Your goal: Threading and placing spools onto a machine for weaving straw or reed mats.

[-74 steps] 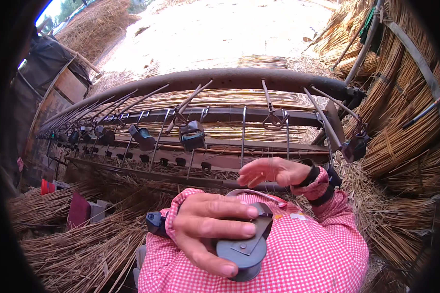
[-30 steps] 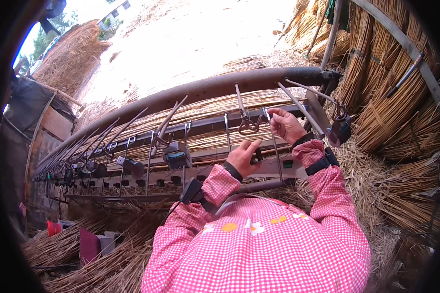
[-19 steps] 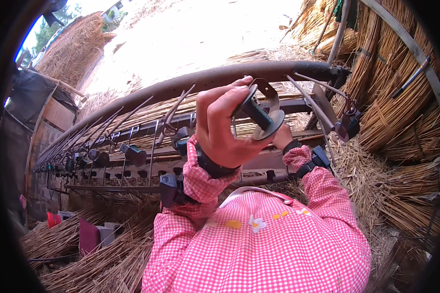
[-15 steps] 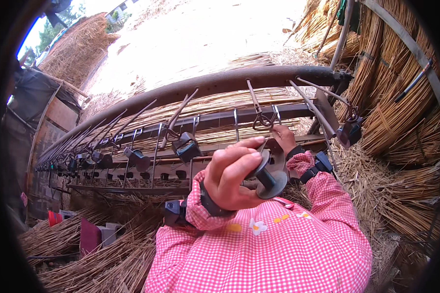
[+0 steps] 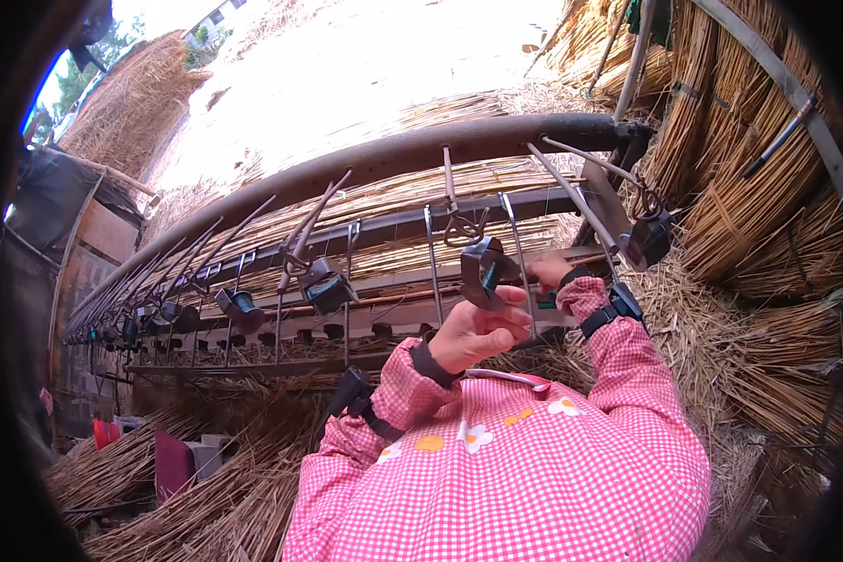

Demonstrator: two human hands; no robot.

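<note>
A metal spool holder (image 5: 485,272) hangs from a wire ring (image 5: 463,229) on the long frame, with something teal inside it. Just below it my left hand (image 5: 478,334) is turned partly palm up, its fingers loosely extended and apart from the thumb, with nothing visible in it. My right hand (image 5: 550,271) is just right of the holder, behind a thin upright rod; its fingertips are partly hidden, so their grip does not show. Another spool holder (image 5: 326,287) hangs to the left, and one more holder (image 5: 646,239) hangs to the right.
A thick rounded beam (image 5: 393,150) spans the frame, with several rods and holders below. Reed bundles (image 5: 749,197) stand at right; loose stalks (image 5: 178,496) lie at lower left near a maroon board (image 5: 173,464) and a red container (image 5: 106,433). Laid reeds stretch beyond the beam.
The dark flanged spool is no longer in my left hand, which has lowered and opened. The spool holder now hangs in plain sight between my hands. The whole view has shifted slightly.
</note>
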